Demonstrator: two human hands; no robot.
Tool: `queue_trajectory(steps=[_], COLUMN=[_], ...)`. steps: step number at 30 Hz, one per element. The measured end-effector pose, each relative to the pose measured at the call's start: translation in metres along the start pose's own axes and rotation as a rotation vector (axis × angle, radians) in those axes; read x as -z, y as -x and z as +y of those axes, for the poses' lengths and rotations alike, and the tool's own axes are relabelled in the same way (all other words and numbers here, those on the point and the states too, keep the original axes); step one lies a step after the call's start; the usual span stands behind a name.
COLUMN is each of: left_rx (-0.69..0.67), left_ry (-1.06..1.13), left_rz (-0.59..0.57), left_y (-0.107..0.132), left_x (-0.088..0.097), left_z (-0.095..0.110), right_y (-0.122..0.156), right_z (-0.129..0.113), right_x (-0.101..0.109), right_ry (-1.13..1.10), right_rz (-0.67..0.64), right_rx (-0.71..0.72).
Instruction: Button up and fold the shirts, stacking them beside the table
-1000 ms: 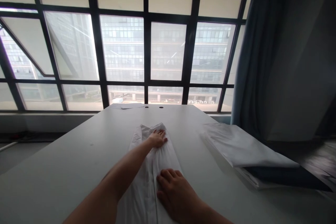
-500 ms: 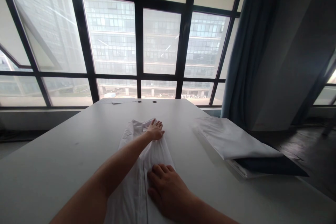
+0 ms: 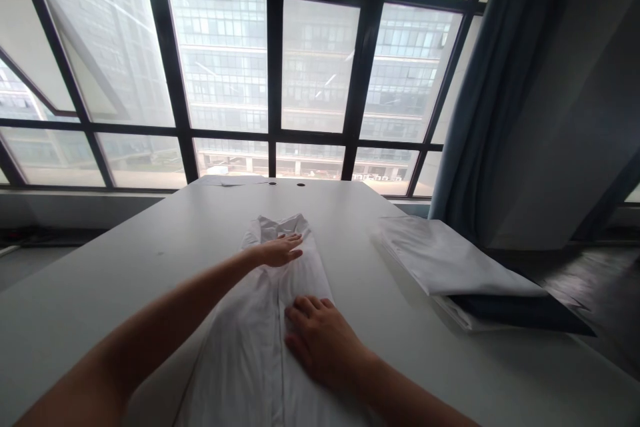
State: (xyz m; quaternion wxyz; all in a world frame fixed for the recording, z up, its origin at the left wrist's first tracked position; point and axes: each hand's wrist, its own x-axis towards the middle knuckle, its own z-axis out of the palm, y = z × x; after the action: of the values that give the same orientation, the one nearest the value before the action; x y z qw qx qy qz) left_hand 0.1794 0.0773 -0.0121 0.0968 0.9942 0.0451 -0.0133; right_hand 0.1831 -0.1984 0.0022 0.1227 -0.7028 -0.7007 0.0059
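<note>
A white collared shirt (image 3: 240, 353) lies lengthwise on the white table, its collar at the far end and its front placket running toward me. Just below the collar, my left hand (image 3: 280, 251) rests flat on the shirt, fingers stretched out and pointing right. Nearer to me, my right hand (image 3: 325, 340) lies palm down on the shirt, right of the placket, with its fingers slightly bent and holding nothing. The shirt's lower end runs out of view at the bottom.
To the right, a stack of folded white cloth (image 3: 450, 257) lies on the table (image 3: 125, 293), with a dark blue piece (image 3: 520, 312) sticking out beneath the top layer. White sheets (image 3: 230, 181) lie at the far edge. Beyond stand windows and a blue curtain (image 3: 480, 113).
My left hand has moved left and slightly back from the collar across the shirt. The shirt front looks more spread out. My right hand stays nearly in place, and the view has shifted slightly.
</note>
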Motion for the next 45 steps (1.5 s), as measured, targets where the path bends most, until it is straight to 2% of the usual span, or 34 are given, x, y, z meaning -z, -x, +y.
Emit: queue_trajectory(steps=[2,4,7,9,12,16,19,23,27,31,34,37,42,45], left_rx=[0.029,0.116,0.242,0.291,0.333,0.388,0.455,0.607,0.711,0.671,0.562,0.430,0.203,-0.012], left_ry=[-0.023,-0.054,-0.076,-0.076,-0.080,-0.075,-0.056,-0.025,-0.004,-0.011,-0.046,-0.048,-0.013,0.031], left_rz=[0.036,0.077,0.128,0.122,0.082,0.070,0.082,0.143,0.206,0.169,0.094,0.055,0.005,0.016], left_y=[0.037,0.066,0.083,0.076,0.051,0.016,-0.002,-0.010,0.002,0.036,0.074,0.116,0.181,0.210], left_x=[-0.005,-0.011,-0.018,-0.019,-0.016,-0.009,-0.003,0.002,0.001,-0.003,-0.008,-0.016,-0.028,-0.030], left_z=[-0.022,-0.041,-0.061,-0.070,-0.082,-0.103,-0.119,-0.129,-0.127,-0.110,-0.079,-0.035,0.051,0.102], right_y=[-0.002,-0.003,-0.003,-0.003,-0.002,-0.005,-0.006,-0.006,-0.005,-0.005,-0.004,-0.003,-0.002,-0.001], right_z=[-0.001,-0.002,-0.006,-0.008,-0.008,-0.004,0.001,0.015,0.031,0.036,0.034,0.031,0.029,0.028], right_x=[0.000,-0.001,-0.004,-0.006,-0.007,-0.005,-0.003,-0.003,-0.006,-0.013,-0.017,-0.018,-0.017,-0.016], right_ry=[0.004,0.001,-0.017,-0.036,-0.070,-0.087,-0.082,-0.063,-0.092,-0.112,-0.093,-0.085,-0.073,-0.064], right_rz=[-0.017,-0.030,-0.038,-0.030,-0.017,-0.010,-0.006,-0.029,-0.031,0.002,0.006,-0.014,-0.017,-0.001], right_rx=[-0.017,-0.027,0.002,0.029,0.037,0.012,-0.023,-0.122,-0.181,-0.179,-0.185,-0.201,-0.194,-0.181])
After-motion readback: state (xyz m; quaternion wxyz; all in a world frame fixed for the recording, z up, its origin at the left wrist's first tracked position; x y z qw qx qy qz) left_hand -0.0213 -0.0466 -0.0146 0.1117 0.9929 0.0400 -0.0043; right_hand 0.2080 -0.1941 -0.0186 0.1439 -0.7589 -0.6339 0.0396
